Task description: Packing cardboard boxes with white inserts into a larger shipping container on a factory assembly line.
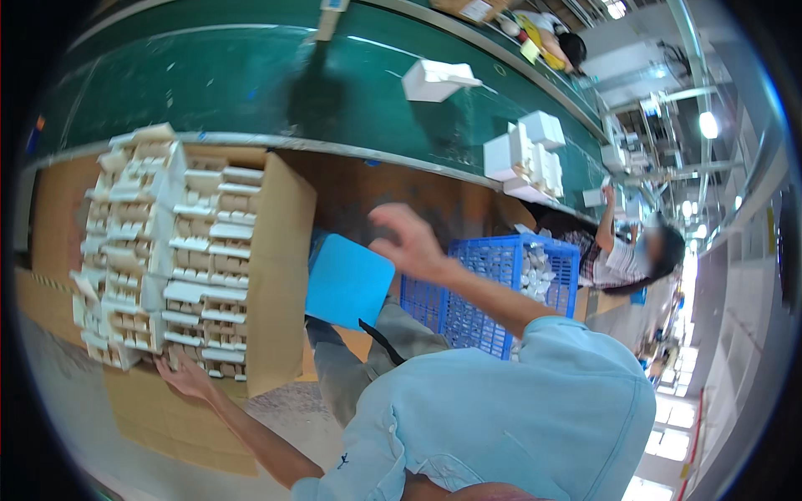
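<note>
A large open cardboard box [280,275] on the left is packed with stacked white cartons [209,275], their open sides showing beige pieces. At the near end of these rows, my left hand [185,377] has its fingers closed against the edge of a small white carton; part of the grip is hidden. My right hand [409,242] is raised in the air above the blue stool [349,280], fingers curved and apart, holding nothing. It is a little blurred.
A green work surface [217,83] runs along the far side, with a white carton [434,81] and more white cartons [522,159] on it. To my right stands a blue plastic crate [484,284] with whitish pieces. A co-worker [622,250] is at the right; another [551,42] is across.
</note>
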